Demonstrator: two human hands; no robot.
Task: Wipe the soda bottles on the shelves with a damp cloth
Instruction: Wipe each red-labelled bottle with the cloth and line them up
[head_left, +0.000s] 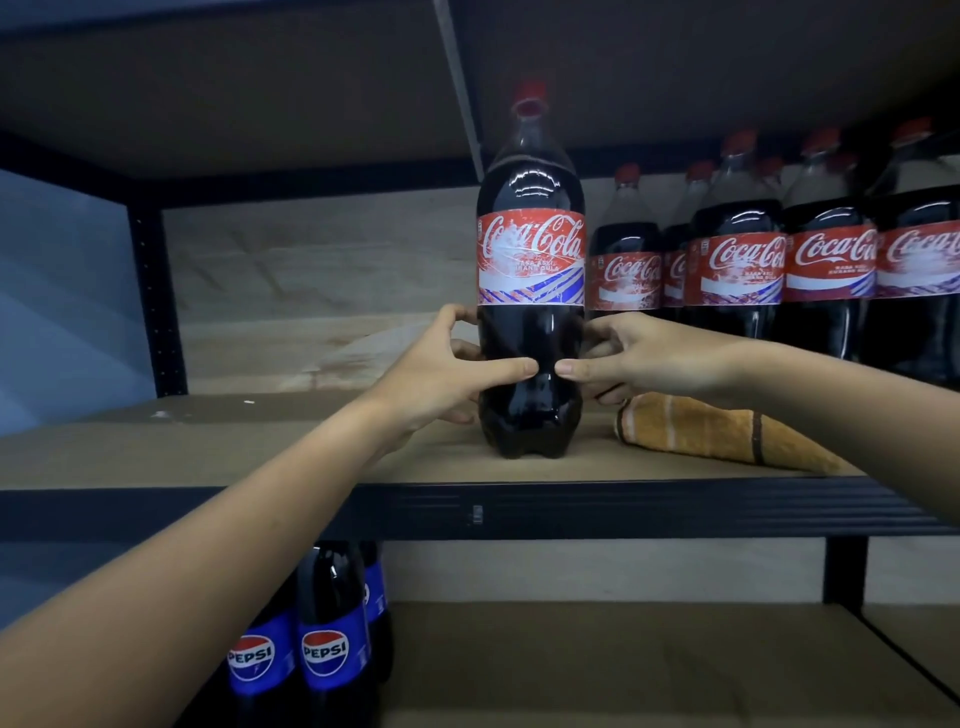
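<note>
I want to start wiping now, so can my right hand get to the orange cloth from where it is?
Probably yes. The orange cloth lies on the shelf just under the right hand, nothing between; that hand must first release the Coca-Cola bottle.

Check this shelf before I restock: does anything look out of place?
One Coca-Cola bottle stands alone at the shelf's front, held by both hands, apart from the row. The cloth lies beside it.
</note>
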